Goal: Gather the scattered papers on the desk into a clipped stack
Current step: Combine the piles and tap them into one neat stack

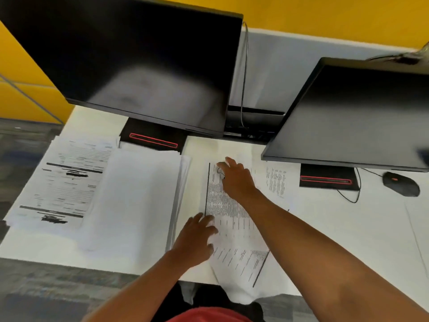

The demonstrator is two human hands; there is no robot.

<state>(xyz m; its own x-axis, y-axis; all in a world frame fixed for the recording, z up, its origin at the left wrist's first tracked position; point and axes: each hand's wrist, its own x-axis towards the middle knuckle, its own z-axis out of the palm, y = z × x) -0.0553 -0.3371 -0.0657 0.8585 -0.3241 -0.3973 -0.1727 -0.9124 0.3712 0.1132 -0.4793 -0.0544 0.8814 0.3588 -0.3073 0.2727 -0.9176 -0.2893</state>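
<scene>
I flatten my left hand [197,238] and right hand [234,177] on the centre printed sheet [229,217] (fingers spread) to square it.

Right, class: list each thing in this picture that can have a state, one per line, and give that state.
left monitor: screen dark.
right monitor: screen dark.
printed sheets: loose under both hands, near end overhanging the desk edge.
thick white stack: lying flat, no clip visible.
form pages: fanned, unclipped.
left hand: fingers spread flat on the printed sheets.
right hand: fingers reaching to the sheets' far corner.
mouse: untouched.
</scene>
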